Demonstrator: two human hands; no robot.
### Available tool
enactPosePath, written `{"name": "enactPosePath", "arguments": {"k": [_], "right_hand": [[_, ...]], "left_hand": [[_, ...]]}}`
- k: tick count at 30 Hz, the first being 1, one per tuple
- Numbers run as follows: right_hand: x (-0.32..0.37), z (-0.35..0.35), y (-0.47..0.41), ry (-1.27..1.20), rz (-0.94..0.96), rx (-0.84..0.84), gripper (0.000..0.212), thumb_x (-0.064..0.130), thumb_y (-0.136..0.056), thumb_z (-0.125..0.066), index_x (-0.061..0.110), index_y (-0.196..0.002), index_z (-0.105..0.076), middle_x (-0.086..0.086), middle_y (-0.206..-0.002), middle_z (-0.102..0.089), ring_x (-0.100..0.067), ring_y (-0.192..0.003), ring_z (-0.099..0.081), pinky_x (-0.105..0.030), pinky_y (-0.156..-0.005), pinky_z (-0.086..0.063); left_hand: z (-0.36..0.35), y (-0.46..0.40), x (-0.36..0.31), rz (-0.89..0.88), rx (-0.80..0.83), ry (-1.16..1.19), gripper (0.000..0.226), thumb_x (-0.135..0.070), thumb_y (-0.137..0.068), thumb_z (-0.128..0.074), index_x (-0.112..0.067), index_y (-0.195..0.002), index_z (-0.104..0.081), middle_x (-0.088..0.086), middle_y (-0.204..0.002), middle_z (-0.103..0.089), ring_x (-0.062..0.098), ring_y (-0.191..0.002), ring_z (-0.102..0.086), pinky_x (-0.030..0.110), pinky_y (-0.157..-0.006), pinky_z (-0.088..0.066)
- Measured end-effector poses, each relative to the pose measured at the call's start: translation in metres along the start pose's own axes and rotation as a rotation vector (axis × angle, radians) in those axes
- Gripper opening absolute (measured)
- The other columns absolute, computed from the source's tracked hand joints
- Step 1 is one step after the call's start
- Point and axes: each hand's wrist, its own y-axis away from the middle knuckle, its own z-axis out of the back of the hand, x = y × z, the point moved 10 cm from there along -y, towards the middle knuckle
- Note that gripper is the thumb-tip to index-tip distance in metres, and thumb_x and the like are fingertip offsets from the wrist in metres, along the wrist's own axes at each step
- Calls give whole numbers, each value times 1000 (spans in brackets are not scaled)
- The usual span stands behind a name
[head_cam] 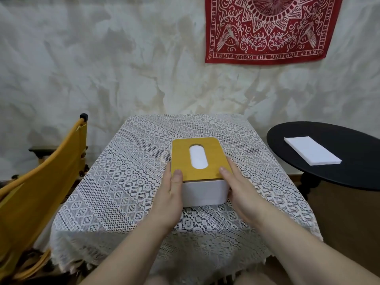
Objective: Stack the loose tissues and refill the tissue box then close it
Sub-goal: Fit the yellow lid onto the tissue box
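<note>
A pale, mottled wall (102, 58) fills the background, with a red patterned cloth (269, 27) hanging at its upper right. Below it stands a square table under a white lace cloth (127, 161), whose fringe hangs over the near edge. A yellow fabric chair (41, 182) stands off the table's left edge, and a round black side table (349, 171) off its right edge carries a flat stack of white tissues (312, 150) near its middle. The tissue box (203, 192), white-walled with a yellow wooden lid (181, 153) seated on top, sits a little right of the lace table's centre, white tissue showing through the lid's oval slot (198, 156). The left hand (170, 200) clasps the box's near left corner, thumb laid on the lid and the other fingers held together down the left wall. The right hand (240, 192) clasps the near right corner the same way, thumb on the lid, fingers together along the right wall
</note>
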Motion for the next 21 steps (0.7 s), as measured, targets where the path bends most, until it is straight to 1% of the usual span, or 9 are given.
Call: {"name": "enactPosePath", "arguments": {"k": [3,6,8,10,12,14,17,19,21], "right_hand": [[4,-1,-2,-9,27,16,65,46,-76,-54,44,-136,-29,22,-113,-62,1,-96,-64,-22,-78,-50],[4,-2,-4,-20,49,15,64,44,-77,-56,40,-137,-32,21,-109,-66,0,-98,-64,-19,-77,-49],[3,-1,-6,-7,62,7,64,43,-80,-56,38,-139,-33,18,-113,-66,-2,-102,-63,-25,-85,-48],[-1,1,-9,-17,60,-6,59,38,-87,-56,37,-141,-32,15,-117,-65,-5,-105,-63,-31,-91,-47],[-4,3,-11,-49,52,-41,53,29,-93,-53,35,-142,-33,12,-117,-65,-7,-102,-64,-32,-88,-47],[-6,4,-11,-79,25,-70,49,22,-95,-52,36,-140,-36,10,-114,-67,-9,-96,-66,-31,-81,-48],[-3,5,-6,-69,-57,-74,35,27,-95,-50,41,-128,-46,8,-109,-67,-16,-93,-62,-32,-67,-49],[1,10,-7,-79,-106,-91,24,36,-97,-44,33,-118,-57,9,-103,-69,-13,-94,-60,-33,-72,-46],[0,15,-10,-91,-156,-134,32,41,-98,-40,21,-104,-64,6,-92,-71,-13,-85,-62,-31,-69,-45]], "left_hand": [[-2,-2,-5,-38,-4,-7,55,-49,-92,-22,-32,-144,-27,-30,-124,-42,-28,-107,-36,-5,-87,-27],[0,-3,-6,-52,-23,-25,56,-49,-93,-22,-31,-145,-29,-21,-129,-47,-14,-116,-42,9,-94,-31],[2,-4,-7,-65,-30,-36,48,-43,-97,-23,-32,-142,-32,-23,-123,-49,-18,-110,-43,9,-92,-33],[3,-7,-4,-63,-43,-27,45,-40,-99,-23,-31,-142,-34,-19,-125,-50,-8,-114,-46,15,-97,-35],[3,-10,0,-49,-61,-37,45,-40,-100,-24,-30,-144,-32,-12,-131,-49,6,-119,-46,28,-104,-35],[3,-11,2,-7,-60,-50,45,-42,-99,-26,-31,-143,-32,-6,-130,-51,13,-116,-48,38,-101,-39],[5,-13,9,143,-29,71,32,-35,-97,-37,-32,-129,-41,-6,-117,-56,15,-104,-53,37,-88,-45],[8,-18,11,247,-7,184,31,-37,-94,-44,-26,-123,-48,-5,-118,-59,15,-105,-54,42,-95,-41],[10,-21,10,309,-1,253,27,-38,-97,-42,-20,-111,-57,-4,-112,-64,14,-103,-55,42,-98,-37]]}}
